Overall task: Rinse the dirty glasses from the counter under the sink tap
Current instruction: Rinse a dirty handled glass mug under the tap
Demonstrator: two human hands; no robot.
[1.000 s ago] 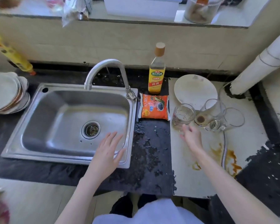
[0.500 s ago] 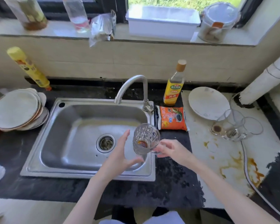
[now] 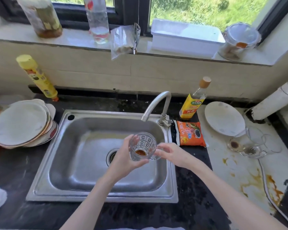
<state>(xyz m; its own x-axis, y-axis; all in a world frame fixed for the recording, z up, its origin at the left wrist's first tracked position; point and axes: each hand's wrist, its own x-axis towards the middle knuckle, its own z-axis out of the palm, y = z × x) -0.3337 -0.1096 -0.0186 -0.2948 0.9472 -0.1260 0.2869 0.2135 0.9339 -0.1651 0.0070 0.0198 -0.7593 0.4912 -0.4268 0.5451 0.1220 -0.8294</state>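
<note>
While both hands are up over the sink (image 3: 45, 171), the patterned glass (image 3: 143, 146) sits between them, tipped so its mouth faces the person, with a bit of reddish-brown gunk pooled at the bottom. The left hand (image 3: 123, 161) wraps round it from the left, thumb under the lower edge and fingers curled behind. The right hand (image 3: 170, 153) grips the right side near the base, fingers curled onto the glass. So both hands are clamped on the same glass, held above the basin just right of the drain (image 3: 111, 156) and below and a little in front of the tap (image 3: 158, 103) spout. No water coming out that I can see.

Over on the right, on the stained white countertop (image 3: 236, 173), two more dirty glasses (image 3: 249, 145) lie together, one with a brown ring in the bottom; can't really tell how they're stacked since they're all see-through. A white plate (image 3: 224, 118) is just behind them. An orange sauce packet (image 3: 190, 133) lies beside the sink's right edge, with a yellow-label bottle (image 3: 192, 103) standing behind it near the tap base. Left of the sink there's a pile of plates (image 3: 20, 123), and a yellow spray can (image 3: 37, 77) leans against the wall. Jars, a white tub (image 3: 186, 37) and a plastic bag line the windowsill.
</note>
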